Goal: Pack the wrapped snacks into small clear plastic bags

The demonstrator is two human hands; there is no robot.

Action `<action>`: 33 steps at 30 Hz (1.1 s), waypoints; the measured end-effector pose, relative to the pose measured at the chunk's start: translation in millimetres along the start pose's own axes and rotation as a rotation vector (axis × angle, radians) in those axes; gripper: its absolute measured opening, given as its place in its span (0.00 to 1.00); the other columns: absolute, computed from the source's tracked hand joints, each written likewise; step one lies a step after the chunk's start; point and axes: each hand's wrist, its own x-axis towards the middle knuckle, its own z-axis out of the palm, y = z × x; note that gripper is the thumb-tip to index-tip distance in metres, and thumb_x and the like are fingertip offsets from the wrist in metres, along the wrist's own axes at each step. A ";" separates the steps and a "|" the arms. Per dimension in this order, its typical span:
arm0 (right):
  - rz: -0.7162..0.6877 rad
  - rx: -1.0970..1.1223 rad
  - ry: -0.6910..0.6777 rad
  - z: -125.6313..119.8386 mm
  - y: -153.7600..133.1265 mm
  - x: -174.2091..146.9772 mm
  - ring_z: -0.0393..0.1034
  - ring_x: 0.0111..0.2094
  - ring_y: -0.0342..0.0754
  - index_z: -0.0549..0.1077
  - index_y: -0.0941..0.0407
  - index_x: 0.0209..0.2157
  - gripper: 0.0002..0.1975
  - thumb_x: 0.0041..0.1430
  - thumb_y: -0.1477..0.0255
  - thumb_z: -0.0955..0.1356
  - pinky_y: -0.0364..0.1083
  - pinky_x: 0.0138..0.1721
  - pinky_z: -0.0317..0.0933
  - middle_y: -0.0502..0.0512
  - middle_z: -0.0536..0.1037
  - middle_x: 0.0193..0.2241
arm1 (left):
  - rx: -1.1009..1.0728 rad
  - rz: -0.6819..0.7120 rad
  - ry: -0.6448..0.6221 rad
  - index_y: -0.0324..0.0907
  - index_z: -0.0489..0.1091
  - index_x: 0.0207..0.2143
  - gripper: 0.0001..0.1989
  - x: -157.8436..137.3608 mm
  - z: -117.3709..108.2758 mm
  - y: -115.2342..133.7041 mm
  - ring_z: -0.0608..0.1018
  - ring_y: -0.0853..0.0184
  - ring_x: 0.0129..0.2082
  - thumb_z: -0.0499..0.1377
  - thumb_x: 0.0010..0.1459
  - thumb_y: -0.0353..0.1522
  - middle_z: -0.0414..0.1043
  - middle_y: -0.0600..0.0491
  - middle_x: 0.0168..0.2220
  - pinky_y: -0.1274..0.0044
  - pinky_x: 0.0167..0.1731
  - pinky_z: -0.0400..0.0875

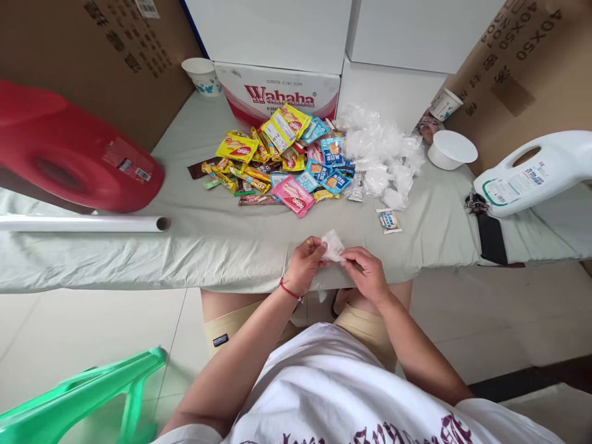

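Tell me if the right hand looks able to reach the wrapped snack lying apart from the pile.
Probably yes: the wrapped snack lies just beyond the right hand, nothing visible between, though that hand is pinching the translucent packet.

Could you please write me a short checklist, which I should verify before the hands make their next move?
1. Left hand grips the small clear bag: ok.
2. Right hand has fingertips at the bag's lower corner: ok.
3. Bag's opening found: cannot tell, too small to see.
4. Single wrapped snack lies apart from the snack pile: ok.
5. Snack pile and clear plastic heap kept separate: not ok, they meet at the edge.
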 end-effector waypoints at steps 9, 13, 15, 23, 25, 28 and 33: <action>0.173 0.009 0.560 -47.8 1.2 24.8 0.69 0.25 0.43 0.75 0.54 0.40 0.13 0.64 0.58 0.71 0.43 0.32 0.65 0.47 0.73 0.25 | -0.155 0.049 0.109 0.41 0.68 0.27 0.27 6.2 -22.2 1.2 0.67 0.76 0.21 0.77 0.40 0.47 0.65 0.61 0.22 0.82 0.21 0.61; 0.058 -0.349 0.714 -105.3 21.5 89.1 0.71 0.32 0.46 0.75 0.55 0.42 0.13 0.66 0.59 0.69 0.48 0.40 0.68 0.53 0.77 0.34 | -0.182 0.060 -0.014 0.40 0.74 0.33 0.22 4.0 -25.6 -0.4 0.73 0.74 0.27 0.79 0.38 0.36 0.74 0.58 0.29 0.81 0.30 0.67; 0.122 -0.440 0.578 -121.0 33.1 114.8 0.71 0.32 0.47 0.75 0.57 0.47 0.15 0.63 0.63 0.70 0.51 0.42 0.69 0.59 0.77 0.43 | -0.194 0.061 -0.037 0.39 0.75 0.33 0.20 3.4 -26.0 -2.2 0.73 0.74 0.28 0.78 0.40 0.34 0.74 0.57 0.30 0.80 0.31 0.68; -0.051 -0.579 0.113 -65.7 46.9 142.5 0.74 0.39 0.50 0.78 0.52 0.52 0.16 0.64 0.71 0.66 0.50 0.45 0.70 0.60 0.74 0.55 | -0.154 0.038 -0.022 0.39 0.77 0.33 0.20 4.6 -24.6 -4.5 0.72 0.75 0.27 0.78 0.40 0.38 0.75 0.57 0.29 0.81 0.30 0.67; -0.002 -0.633 0.040 -50.5 52.1 162.4 0.73 0.42 0.52 0.79 0.51 0.49 0.16 0.59 0.73 0.69 0.50 0.46 0.69 0.58 0.73 0.57 | -0.117 0.026 -0.016 0.39 0.76 0.33 0.21 3.8 -22.7 -2.0 0.71 0.76 0.25 0.78 0.39 0.39 0.74 0.57 0.28 0.82 0.27 0.65; 0.068 -0.589 0.034 -45.7 55.3 186.7 0.72 0.44 0.53 0.80 0.54 0.38 0.08 0.57 0.74 0.70 0.50 0.46 0.68 0.58 0.77 0.48 | -0.077 0.004 0.013 0.38 0.75 0.32 0.22 -1.0 -24.2 2.8 0.68 0.78 0.21 0.78 0.39 0.40 0.69 0.59 0.24 0.83 0.22 0.59; 0.147 0.006 0.439 -64.9 37.3 150.3 0.64 0.26 0.42 0.76 0.54 0.33 0.10 0.57 0.62 0.73 0.42 0.27 0.62 0.50 0.74 0.30 | -0.083 0.011 0.084 0.40 0.70 0.30 0.23 -10.4 -31.6 11.2 0.64 0.80 0.17 0.76 0.42 0.43 0.65 0.61 0.24 0.84 0.17 0.53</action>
